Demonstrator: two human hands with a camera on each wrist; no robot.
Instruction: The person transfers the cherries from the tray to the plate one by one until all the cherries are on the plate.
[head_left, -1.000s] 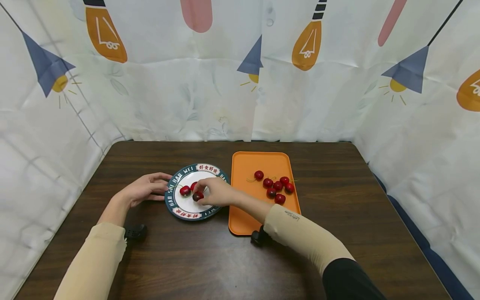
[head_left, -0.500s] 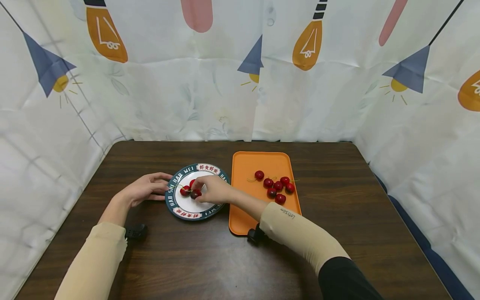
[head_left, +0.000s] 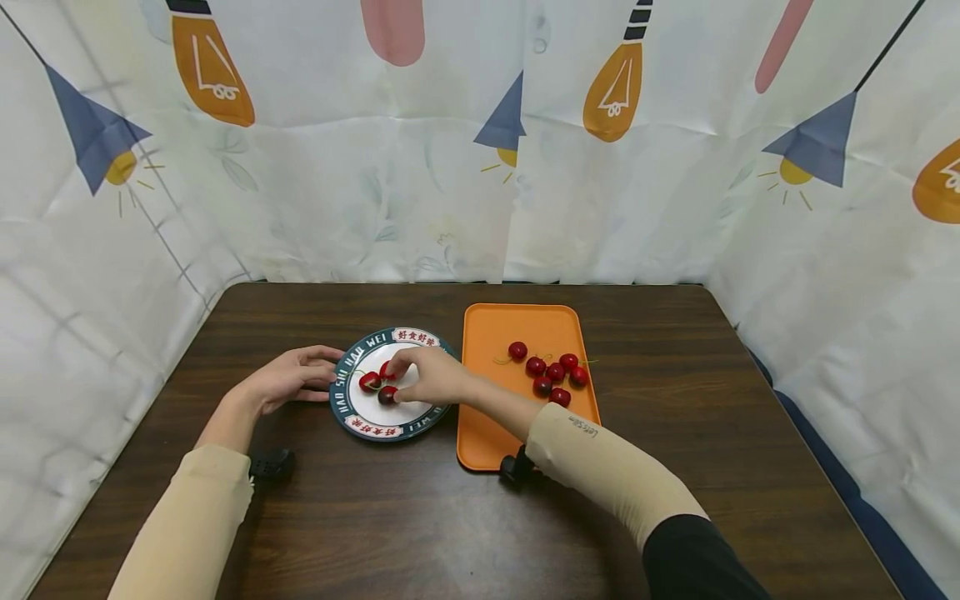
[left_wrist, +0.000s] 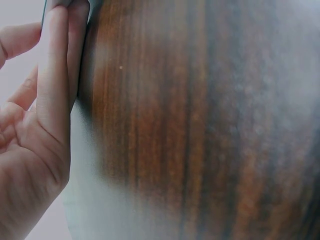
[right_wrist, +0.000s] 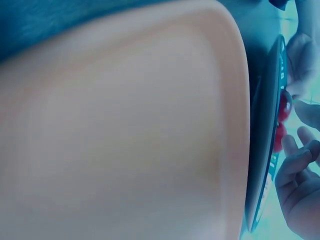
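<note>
A round plate (head_left: 347,410) with a dark green lettered rim holds a few cherries. My left hand (head_left: 296,377) rests its straight fingers against the plate's left rim; the left wrist view shows this left hand (left_wrist: 47,115) from close by. Over the plate is my right hand (head_left: 435,379), its thumb and index finger apart. The thumb tip is right beside a dark cherry (head_left: 386,396). A red cherry (head_left: 370,382) lies to the left, and another is partly hidden behind the index finger. In the right wrist view the right hand (right_wrist: 300,185) has bent fingers near the cherries.
An orange tray (head_left: 487,442) lies right of the plate, with several cherries (head_left: 555,372) toward its right side. My right forearm crosses over it. The brown wooden table (head_left: 360,525) ends at a patterned curtain (head_left: 450,208) behind.
My right hand moved slightly left, then back, and its thumb and index finger have parted from the dark cherry. That cherry is now a little farther left, beside the others. The left hand stays put.
</note>
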